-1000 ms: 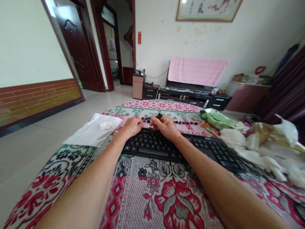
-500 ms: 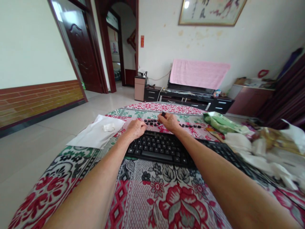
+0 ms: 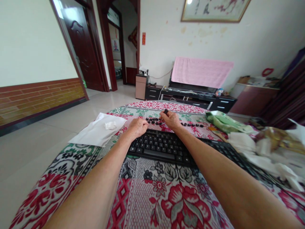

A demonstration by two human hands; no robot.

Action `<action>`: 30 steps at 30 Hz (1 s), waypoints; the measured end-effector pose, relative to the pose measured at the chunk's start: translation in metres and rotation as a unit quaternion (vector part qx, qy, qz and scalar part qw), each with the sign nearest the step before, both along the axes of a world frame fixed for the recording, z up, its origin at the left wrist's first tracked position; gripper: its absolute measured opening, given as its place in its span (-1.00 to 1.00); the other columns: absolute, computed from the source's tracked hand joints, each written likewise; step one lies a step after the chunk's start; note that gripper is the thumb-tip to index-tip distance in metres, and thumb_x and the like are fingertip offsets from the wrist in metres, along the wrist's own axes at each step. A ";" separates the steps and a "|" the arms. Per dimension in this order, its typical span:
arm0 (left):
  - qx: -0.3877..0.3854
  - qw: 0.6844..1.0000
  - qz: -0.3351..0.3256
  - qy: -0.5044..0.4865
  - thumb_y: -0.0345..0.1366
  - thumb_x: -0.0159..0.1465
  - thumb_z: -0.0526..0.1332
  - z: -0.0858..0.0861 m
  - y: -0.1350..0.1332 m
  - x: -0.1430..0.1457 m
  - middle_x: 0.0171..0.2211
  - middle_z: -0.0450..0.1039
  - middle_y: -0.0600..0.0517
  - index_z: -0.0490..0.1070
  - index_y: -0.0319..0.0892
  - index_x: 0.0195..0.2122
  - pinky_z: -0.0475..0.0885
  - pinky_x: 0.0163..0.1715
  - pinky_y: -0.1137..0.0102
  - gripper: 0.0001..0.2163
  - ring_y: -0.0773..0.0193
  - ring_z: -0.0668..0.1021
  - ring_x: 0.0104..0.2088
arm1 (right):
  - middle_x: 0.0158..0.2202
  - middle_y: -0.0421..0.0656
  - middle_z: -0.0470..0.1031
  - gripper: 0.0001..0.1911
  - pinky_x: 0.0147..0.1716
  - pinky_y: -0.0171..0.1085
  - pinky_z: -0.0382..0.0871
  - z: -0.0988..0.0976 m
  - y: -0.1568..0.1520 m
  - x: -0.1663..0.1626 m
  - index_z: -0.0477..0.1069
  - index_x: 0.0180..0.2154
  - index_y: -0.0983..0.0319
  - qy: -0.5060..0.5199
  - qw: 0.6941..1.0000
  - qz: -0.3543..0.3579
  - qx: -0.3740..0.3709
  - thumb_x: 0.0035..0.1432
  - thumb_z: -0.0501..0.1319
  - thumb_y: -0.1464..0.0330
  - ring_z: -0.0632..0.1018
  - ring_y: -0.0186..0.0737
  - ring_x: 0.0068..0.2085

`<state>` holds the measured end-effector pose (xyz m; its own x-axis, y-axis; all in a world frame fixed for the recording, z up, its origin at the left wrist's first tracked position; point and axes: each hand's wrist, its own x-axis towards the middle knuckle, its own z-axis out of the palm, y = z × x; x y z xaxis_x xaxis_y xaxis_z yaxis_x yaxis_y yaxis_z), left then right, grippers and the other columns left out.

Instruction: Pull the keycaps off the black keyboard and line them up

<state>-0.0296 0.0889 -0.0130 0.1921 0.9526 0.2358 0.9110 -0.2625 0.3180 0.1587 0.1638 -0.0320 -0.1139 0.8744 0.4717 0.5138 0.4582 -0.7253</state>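
Observation:
My right hand [image 3: 170, 119] is closed, pinching a small black keycap [image 3: 166, 111] between thumb and fingers above the cloth. Curled fingers close my left hand [image 3: 138, 127] at the back left corner of the black keyboard [image 3: 157, 155]; whatever may be inside them is hidden. Several loose black keycaps [image 3: 153, 120] lie in short rows behind the keyboard, between my two hands. To the right of my right hand, a further row of loose keycaps [image 3: 192, 125] stretches along the cloth. My right forearm covers part of the keyboard.
A patterned tablecloth [image 3: 143, 178] covers the round table. White paper [image 3: 92, 135] with a crumpled tissue [image 3: 110, 125] lies at left. On the right are a green packet [image 3: 224, 121], crumpled white tissues [image 3: 243, 142] and a black cable [image 3: 281, 187].
The whole view has shifted slightly. My right hand still pinches the keycap, and my left hand stays curled at the keyboard's corner.

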 end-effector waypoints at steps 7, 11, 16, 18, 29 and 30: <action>0.003 1.000 -0.005 -0.011 -0.33 0.20 0.07 0.002 -0.002 0.001 -0.20 0.55 -0.03 0.54 -0.15 -0.22 0.36 -0.09 0.37 -0.74 0.15 0.53 -0.13 | -0.46 -0.16 0.52 -0.77 -0.47 -0.37 0.37 0.024 -0.026 0.000 0.40 -0.38 0.27 0.090 0.993 0.067 -0.045 0.07 0.14 0.22 0.48 -0.37 -0.52; -0.001 1.000 -0.002 -0.006 -0.34 0.20 0.07 0.005 -0.004 0.003 -0.21 0.55 -0.03 0.54 -0.15 -0.21 0.35 -0.08 0.37 -0.74 0.17 0.53 -0.13 | -0.45 -0.16 0.52 -0.74 -0.39 -0.34 0.40 0.038 -0.064 0.005 0.40 -0.37 0.27 0.060 0.978 0.185 -0.074 0.08 0.16 0.18 0.50 -0.36 -0.46; 0.005 1.000 -0.003 0.005 -0.31 0.21 0.07 0.004 -0.004 0.002 -0.21 0.55 -0.02 0.54 -0.14 -0.21 0.35 -0.11 0.39 -0.74 0.19 0.53 -0.15 | -0.45 -0.16 0.51 -0.72 -0.38 -0.35 0.39 0.037 -0.088 0.014 0.42 -0.36 0.27 0.031 0.978 0.186 -0.093 0.11 0.14 0.18 0.50 -0.37 -0.44; 0.008 1.000 -0.005 0.007 -0.30 0.21 0.06 0.003 -0.004 0.001 -0.23 0.56 -0.02 0.54 -0.14 -0.22 0.36 -0.13 0.39 -0.74 0.19 0.54 -0.17 | -0.43 -0.16 0.51 -0.72 -0.39 -0.35 0.38 0.034 -0.089 0.015 0.42 -0.35 0.26 0.028 0.975 0.195 -0.099 0.12 0.12 0.17 0.50 -0.36 -0.43; 0.021 1.000 -0.004 0.015 -0.30 0.20 0.07 -0.001 -0.001 0.000 -0.25 0.56 0.03 0.55 -0.09 -0.25 0.35 -0.14 0.41 -0.75 0.23 0.53 -0.19 | -0.46 -0.22 0.49 -0.79 -0.36 -0.35 0.39 0.023 -0.086 0.004 0.41 -0.37 0.21 -0.025 0.968 0.240 -0.069 0.15 0.09 0.24 0.48 -0.37 -0.42; 0.021 1.000 -0.003 0.014 -0.30 0.20 0.07 -0.001 -0.001 0.000 -0.25 0.56 0.04 0.55 -0.08 -0.26 0.35 -0.14 0.41 -0.75 0.24 0.53 -0.19 | -0.46 -0.22 0.49 -0.79 -0.36 -0.35 0.39 0.023 -0.086 0.004 0.42 -0.37 0.21 -0.029 0.968 0.242 -0.068 0.14 0.09 0.24 0.48 -0.37 -0.43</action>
<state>-0.0297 0.0884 -0.0137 0.2049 0.9407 0.2703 0.9182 -0.2804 0.2800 0.1627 0.0775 -0.0090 -0.5474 0.7664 0.3361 0.3048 0.5566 -0.7728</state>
